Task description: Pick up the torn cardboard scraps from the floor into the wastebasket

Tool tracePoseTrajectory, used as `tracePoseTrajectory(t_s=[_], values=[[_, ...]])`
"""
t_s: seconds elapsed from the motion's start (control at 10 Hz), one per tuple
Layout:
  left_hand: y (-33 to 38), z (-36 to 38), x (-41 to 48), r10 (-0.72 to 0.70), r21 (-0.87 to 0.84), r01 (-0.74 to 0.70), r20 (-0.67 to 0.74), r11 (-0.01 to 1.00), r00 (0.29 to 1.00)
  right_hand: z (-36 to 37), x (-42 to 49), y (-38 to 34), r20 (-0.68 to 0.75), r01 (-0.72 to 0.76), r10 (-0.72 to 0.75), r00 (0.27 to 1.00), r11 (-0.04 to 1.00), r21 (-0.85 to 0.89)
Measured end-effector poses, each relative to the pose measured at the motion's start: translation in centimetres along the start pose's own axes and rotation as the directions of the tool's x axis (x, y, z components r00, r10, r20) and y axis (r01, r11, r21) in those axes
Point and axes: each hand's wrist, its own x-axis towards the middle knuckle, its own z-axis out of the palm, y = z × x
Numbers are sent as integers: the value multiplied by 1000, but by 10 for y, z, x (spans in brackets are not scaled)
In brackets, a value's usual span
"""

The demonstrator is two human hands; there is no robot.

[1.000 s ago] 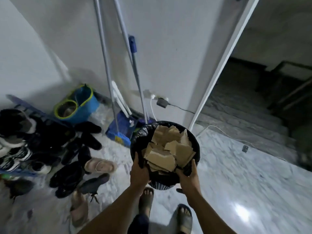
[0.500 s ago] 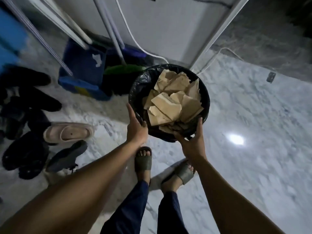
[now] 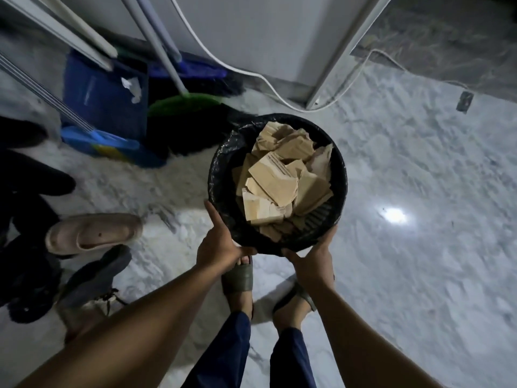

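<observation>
Two bare forearms reach forward over two legs in dark blue trousers [image 3: 223, 357]. The two feet wear olive-green slide sandals [image 3: 237, 278] on the pale marbled stone floor [image 3: 419, 177].

Just beyond the feet, the left hand [image 3: 221, 247] and the right hand [image 3: 310, 261] clasp one round black wastebasket lined with a black plastic bag [image 3: 340, 175]. They hold it by its near wall, one hand on each side. Each hand is spread wide: the thumb lies along the near edge and the fingers wrap up the outer wall. The undersides of the hands are hidden.

The torn brown cardboard scraps [image 3: 279, 180] are heaped inside the basket, just past the thumbs and between the two hands. About ten pieces show. They overlap, so the exact number cannot be told.

To the left on the floor lie one beige slip-on shoe [image 3: 92, 233], one grey shoe [image 3: 95, 275] beside it, and a blurred huddle of black footwear [image 3: 25, 191].

Farther off, one blue plastic dustpan [image 3: 103, 105] stands beside one green broom head [image 3: 181, 103], with one blue broom head [image 3: 187, 70] behind it. Pale handles slant up from them. One white cable [image 3: 251, 77] trails along the foot of the grey wall to the white door frame [image 3: 349, 51].
</observation>
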Motion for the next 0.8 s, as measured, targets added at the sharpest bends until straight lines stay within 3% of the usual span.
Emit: tracePoseTrajectory(t_s=[0.3,0.4,0.5,0.6,0.7,0.8], values=[[17,-11,24,125,208,-92,-148,974,981,5,29,-7,-83,23,-37,996,987,-157],[32,-16,38,179,210,-131,-227,969,957,-5,52,-28,-98,60,-72,993,991,-120],[50,-24,52,227,232,-155,-331,960,916,-21,75,-57,-26,55,-55,998,998,11],[68,-37,59,250,144,-208,-411,967,877,-50,90,-86,80,28,-39,996,990,139],[75,-48,63,218,71,-207,-309,976,926,-75,91,-95,184,11,-38,982,989,146],[68,-49,51,220,70,-210,-208,975,953,-86,73,-88,151,52,-64,986,995,87]])
